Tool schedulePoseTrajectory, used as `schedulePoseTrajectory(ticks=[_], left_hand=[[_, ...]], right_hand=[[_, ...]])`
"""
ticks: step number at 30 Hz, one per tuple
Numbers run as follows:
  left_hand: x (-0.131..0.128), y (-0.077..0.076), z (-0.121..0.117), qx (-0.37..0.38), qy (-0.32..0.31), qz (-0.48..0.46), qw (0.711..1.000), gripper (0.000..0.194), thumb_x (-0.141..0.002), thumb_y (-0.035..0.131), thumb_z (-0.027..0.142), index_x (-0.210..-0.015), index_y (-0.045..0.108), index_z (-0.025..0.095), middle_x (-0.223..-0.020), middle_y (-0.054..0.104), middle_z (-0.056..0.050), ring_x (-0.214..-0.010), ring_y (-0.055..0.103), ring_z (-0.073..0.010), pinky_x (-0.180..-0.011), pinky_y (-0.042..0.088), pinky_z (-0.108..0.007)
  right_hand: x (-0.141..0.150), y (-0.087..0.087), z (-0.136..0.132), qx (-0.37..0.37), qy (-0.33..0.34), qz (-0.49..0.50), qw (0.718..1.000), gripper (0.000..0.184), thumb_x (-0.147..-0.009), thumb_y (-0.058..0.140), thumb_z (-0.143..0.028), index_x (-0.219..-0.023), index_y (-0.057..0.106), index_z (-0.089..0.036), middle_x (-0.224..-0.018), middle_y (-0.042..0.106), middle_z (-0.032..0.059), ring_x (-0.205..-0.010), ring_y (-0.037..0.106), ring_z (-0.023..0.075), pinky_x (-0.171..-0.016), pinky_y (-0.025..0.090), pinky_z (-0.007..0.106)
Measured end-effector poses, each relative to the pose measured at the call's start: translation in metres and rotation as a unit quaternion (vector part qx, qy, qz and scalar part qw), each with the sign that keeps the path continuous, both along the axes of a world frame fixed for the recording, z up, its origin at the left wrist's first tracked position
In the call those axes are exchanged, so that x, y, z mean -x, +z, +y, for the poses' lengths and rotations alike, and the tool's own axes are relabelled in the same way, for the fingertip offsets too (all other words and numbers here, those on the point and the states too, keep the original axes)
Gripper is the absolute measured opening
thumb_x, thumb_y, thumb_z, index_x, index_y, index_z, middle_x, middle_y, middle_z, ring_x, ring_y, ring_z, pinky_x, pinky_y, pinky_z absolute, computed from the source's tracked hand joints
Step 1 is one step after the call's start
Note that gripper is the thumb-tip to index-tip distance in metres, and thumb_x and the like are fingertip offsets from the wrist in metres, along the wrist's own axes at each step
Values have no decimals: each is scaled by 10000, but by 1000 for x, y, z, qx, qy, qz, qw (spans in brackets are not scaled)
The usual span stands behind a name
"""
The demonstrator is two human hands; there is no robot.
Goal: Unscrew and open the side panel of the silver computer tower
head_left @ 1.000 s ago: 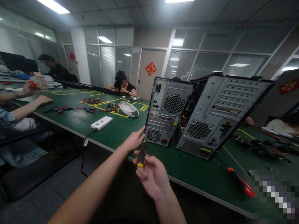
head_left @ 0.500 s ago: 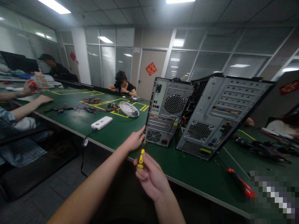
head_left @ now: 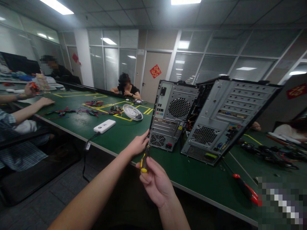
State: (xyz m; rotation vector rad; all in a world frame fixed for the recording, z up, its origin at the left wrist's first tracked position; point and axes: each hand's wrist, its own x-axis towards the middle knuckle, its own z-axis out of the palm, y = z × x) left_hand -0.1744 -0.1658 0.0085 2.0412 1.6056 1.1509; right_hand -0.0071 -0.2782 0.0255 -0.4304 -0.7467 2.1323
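Observation:
My right hand (head_left: 157, 183) is closed around the black and yellow handle of a screwdriver (head_left: 145, 161). The handle points away from me towards the lower left corner of a computer case (head_left: 165, 127); where the screwdriver's tip meets it cannot be made out. Against the left side of that case lies my left hand (head_left: 137, 145), fingers stretched out and partly hidden by its edge. The case stands upright with its back panel, fan grille and ports facing me. Close on its right, a second, larger computer case (head_left: 211, 121) leans to the right.
On the green table (head_left: 124, 137) are a white power bank (head_left: 105, 126) with a cable, a white oval tray (head_left: 132, 111) and tangled wires (head_left: 64, 111). To the right lie a red-handled screwdriver (head_left: 246, 188) and black cables (head_left: 268, 153). Other people sit around the table.
The screwdriver handle has turned between my right fingers: its yellow markings show differently in each frame. My left hand and both cases have stayed in place.

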Motion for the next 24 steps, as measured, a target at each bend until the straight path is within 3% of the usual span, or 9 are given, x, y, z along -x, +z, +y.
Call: schedulePoseTrajectory(ticks=[5,12,24], left_hand=[[1,-1,1,-1,-1,1,1000,626,-1046,449,356,-1641,394,169,-1264,771,-165,-1027,762,-238,-958,537,-327],[0,-1,1,5,4,1,1000,627,-1044,452,358,-1641,395,177,-1278,766,-167,-1120,753,-252,-970,531,-326],[1,-2,1,4,10,10,1000,624,-1045,456,374,-1636,408,177,-1317,749,-178,-1138,745,-263,-1000,526,-345]], right_hand=[[0,1,0,3,4,2,1000,273,-834,873,-316,-926,679,-147,-796,761,97,-445,341,4,-456,254,133],[-3,1,3,8,20,16,1000,311,-803,769,-252,-1036,765,-46,-811,764,148,-464,402,36,-460,319,167],[-1,0,1,17,3,3,1000,295,-796,915,-286,-899,669,-158,-822,769,87,-437,323,-10,-445,246,122]])
